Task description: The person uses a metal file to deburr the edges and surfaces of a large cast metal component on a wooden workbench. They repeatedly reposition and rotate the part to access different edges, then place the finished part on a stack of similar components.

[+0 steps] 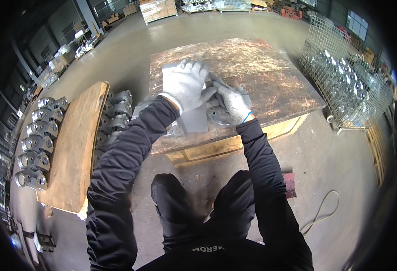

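"Nearest entry?"

"Black trousers (169, 194), woven cloth, two knees bent below the bench (275, 90). Beyond the right knee, one flat red piece (289, 185), on the floor."

"Bench, material?"

"Wood; top dark, scuffed and patchy, front edge paler. Upon it, near side: one grey panel (194, 121), smooth, straight-edged. Plate or face of a block: cannot tell."

"Its lie?"

"Long axis near to far, far end tipped leftward. Near end bare; far portion directly under the left hand (185, 86)."

"State of that hand?"

"Pale knit glove, spread flat over the panel, thumb out to the right. Clamped or merely resting: cannot tell."

"Right hand (233, 103)?"

"Matching glove, fingertips dirt-darkened, blue cuff edge. Curled just right of the panel, above a ring-shaped casting (219, 118), grey metal, round opening. That hand is the nearer to the ring; the left is the nearer to the panel. Closure hidden."

"Left of the bench?"

"One wooden board (74, 149), plain-grained; outer row of grey castings (38, 143), lugged and bored. More between board and bench."

"Farther?"

"Right: wire basket (322, 38), open mesh, holding shiny metal parts (343, 74). Farthest: stacked cartons (157, 11), brown, boxy."
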The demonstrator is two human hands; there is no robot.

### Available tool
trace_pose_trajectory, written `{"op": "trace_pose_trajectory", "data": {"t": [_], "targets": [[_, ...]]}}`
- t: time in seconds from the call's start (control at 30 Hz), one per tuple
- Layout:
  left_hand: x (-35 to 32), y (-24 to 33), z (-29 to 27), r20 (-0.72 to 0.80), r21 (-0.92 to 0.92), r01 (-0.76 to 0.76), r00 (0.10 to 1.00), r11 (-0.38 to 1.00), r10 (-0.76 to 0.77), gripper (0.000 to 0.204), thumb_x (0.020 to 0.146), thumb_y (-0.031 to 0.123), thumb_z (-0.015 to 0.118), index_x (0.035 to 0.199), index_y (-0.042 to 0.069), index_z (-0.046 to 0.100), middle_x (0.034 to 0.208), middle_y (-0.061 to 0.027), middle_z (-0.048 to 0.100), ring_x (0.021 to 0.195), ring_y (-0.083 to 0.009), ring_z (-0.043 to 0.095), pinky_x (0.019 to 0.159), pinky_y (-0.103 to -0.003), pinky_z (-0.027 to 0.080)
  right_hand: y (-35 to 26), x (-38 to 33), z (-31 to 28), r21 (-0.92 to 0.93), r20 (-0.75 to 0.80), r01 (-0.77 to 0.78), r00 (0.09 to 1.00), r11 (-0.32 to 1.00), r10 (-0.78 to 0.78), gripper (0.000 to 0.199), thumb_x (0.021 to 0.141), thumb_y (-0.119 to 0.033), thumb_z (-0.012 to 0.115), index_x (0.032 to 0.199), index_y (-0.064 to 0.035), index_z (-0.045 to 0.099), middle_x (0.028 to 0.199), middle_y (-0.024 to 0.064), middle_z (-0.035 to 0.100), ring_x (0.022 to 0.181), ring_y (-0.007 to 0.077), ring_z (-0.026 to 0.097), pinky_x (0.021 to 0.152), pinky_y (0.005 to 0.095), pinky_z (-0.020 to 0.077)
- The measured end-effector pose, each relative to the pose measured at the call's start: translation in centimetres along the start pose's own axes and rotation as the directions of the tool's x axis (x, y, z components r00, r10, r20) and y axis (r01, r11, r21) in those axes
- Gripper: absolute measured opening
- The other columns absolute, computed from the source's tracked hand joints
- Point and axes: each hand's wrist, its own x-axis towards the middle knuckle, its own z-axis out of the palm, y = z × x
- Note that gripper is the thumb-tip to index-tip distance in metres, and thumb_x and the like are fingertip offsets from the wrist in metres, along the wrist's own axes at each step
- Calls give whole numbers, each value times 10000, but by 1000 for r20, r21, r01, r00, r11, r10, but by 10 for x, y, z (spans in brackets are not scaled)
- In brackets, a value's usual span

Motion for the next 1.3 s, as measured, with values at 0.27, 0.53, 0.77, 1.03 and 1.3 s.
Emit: {"op": "trace_pose_trajectory", "data": {"t": [0.27,0.53,0.77,1.03,1.3], "targets": [[39,7,12,254,-1,46,966,999,-44,428,973,371,602,1153,2,726,1127,-214,731,1052,-385,711,924,-511,557,67,-53,25,254,-264,-152,939,955,220,437,1073,-408,609,1489,-297,535,784,-39,551,528,67,455,423,216,315],[63,22,14,346,-7,-42,937,999,42,347,942,360,628,1005,57,785,1051,-182,748,1003,-346,726,908,-452,558,106,-98,93,607,-268,33,949,794,166,382,1108,-398,563,1473,-316,481,790,-35,559,531,89,480,421,224,364],[-6,-12,6,-616,-290,151,726,945,-305,473,931,285,760,1314,45,624,1221,-202,670,1148,-396,655,1022,-472,513,92,-131,67,242,-380,44,923,969,53,603,1148,-415,465,1695,-294,244,739,-13,506,477,79,414,387,234,319],[-55,-11,45,327,-905,418,565,-79,-757,639,1125,469,507,1454,-78,525,1224,-191,693,1100,-236,636,997,-354,502,125,-58,113,240,-438,296,883,924,-169,578,1152,-336,450,1687,-221,267,671,-20,456,438,82,373,363,262,310],[-55,-5,41,352,-929,302,555,-213,-753,576,1128,482,511,1363,-41,569,836,-1,544,686,-102,532,636,-286,519,130,-50,127,287,-498,311,856,906,-137,599,1157,-388,418,1699,-235,216,679,-8,508,414,87,406,343,256,330]]}}
